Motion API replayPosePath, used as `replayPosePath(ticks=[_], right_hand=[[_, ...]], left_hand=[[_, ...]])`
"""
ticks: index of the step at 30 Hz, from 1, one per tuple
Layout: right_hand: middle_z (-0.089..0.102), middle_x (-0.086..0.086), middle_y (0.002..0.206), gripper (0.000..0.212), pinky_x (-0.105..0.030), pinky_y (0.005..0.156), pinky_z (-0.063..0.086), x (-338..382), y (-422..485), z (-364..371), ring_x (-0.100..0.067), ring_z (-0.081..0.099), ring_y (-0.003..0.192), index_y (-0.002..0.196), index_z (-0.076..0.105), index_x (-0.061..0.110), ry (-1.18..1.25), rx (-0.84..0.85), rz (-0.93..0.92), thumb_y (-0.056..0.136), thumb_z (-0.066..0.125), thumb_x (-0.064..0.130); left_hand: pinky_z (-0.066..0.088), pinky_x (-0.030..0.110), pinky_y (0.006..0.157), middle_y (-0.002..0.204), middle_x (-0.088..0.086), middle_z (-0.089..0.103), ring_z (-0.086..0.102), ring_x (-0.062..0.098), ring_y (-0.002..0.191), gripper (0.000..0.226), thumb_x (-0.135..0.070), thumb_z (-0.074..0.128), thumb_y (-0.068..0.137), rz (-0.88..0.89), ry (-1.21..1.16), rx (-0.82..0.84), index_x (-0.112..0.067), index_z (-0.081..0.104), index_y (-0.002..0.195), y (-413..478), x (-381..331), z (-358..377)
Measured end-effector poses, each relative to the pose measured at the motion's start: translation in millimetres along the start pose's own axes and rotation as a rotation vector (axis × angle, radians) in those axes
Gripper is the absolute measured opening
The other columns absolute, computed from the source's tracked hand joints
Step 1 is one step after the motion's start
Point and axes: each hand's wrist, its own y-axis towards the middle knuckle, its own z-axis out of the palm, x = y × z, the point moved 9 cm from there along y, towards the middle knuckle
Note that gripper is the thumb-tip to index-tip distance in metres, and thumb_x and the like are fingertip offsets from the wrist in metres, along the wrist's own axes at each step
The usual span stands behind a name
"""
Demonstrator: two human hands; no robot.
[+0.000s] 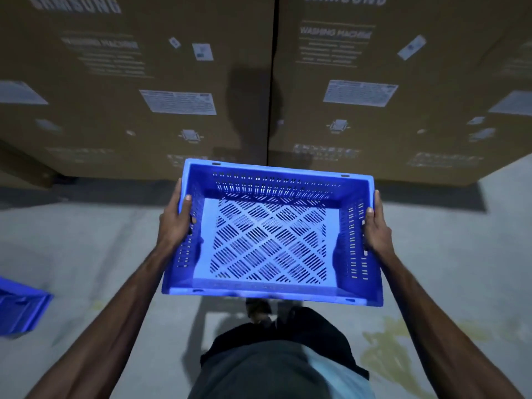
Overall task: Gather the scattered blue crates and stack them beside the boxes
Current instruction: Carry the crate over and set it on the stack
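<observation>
left hand (175,223) and right hand (375,226) grip one blue crate (270,240) before the boxes (138,82); no stack visible yet — another crate (17,306) waits

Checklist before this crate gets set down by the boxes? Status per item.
1. Left hand grips blue crate by its side: ok.
2. Right hand grips the opposite side: ok.
3. Crate empty: ok.
4. Cardboard boxes directly ahead: ok.
5. Floor beneath the crate free: cannot tell, hidden.
6. Stack to land on in view: not ok; only a second crate at the left edge.
</observation>
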Motion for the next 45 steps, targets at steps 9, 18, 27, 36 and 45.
replayPosePath(ticks=[9,18,27,36,45], right_hand=[[0.066,-0.005,0.119,0.052,-0.050,0.090,0.057,-34.3,64.1,45.4,-0.023,0.068,0.082,0.145,-0.004,0.070,0.000,0.103,0.089,0.103,0.026,0.065],[0.063,-0.004,0.119,0.062,-0.029,0.074,0.051,-62.2,91.2,73.4,-0.010,0.064,0.078,0.158,-0.004,0.050,0.033,0.159,0.142,0.106,0.028,0.057],[0.061,-0.013,0.137,0.070,-0.051,0.092,0.056,-65.6,120.7,103.3,-0.037,0.069,0.102,0.153,-0.011,0.057,-0.035,0.260,0.125,0.103,0.037,0.062],[0.059,-0.007,0.144,0.077,-0.062,0.092,0.054,-85.0,152.0,111.8,-0.043,0.069,0.107,0.130,-0.015,0.082,-0.063,0.305,0.027,0.081,0.044,0.081],[0.062,-0.025,0.129,0.087,-0.056,0.094,0.051,-60.6,135.9,95.1,-0.048,0.062,0.113,0.161,0.007,0.033,-0.277,0.173,0.017,0.089,0.047,0.062]], left_hand=[[0.053,0.030,0.055,0.072,0.002,0.069,0.062,0.012,0.054,0.053,-0.047,0.045,0.107,-0.099,-0.009,0.117,-0.061,0.023,0.152,55.5,33.8,47.5],[0.049,0.021,0.055,0.073,0.001,0.066,0.059,0.003,0.055,0.051,-0.041,0.046,0.108,-0.200,-0.043,0.118,-0.052,0.029,0.155,70.5,67.6,89.1],[0.050,0.032,0.059,0.090,0.006,0.064,0.055,0.016,0.065,0.056,-0.024,0.043,0.110,-0.357,-0.116,0.210,-0.044,0.026,0.159,87.3,105.5,95.6],[0.050,0.028,0.059,0.091,0.009,0.061,0.052,0.015,0.063,0.055,-0.012,0.042,0.109,-0.374,-0.137,0.161,-0.037,0.036,0.157,114.1,109.0,96.6],[0.045,0.053,0.097,0.132,0.018,0.047,0.049,0.041,0.121,0.049,-0.032,0.053,0.100,-0.117,0.445,-0.102,-0.030,0.048,0.148,84.6,60.9,72.3]])
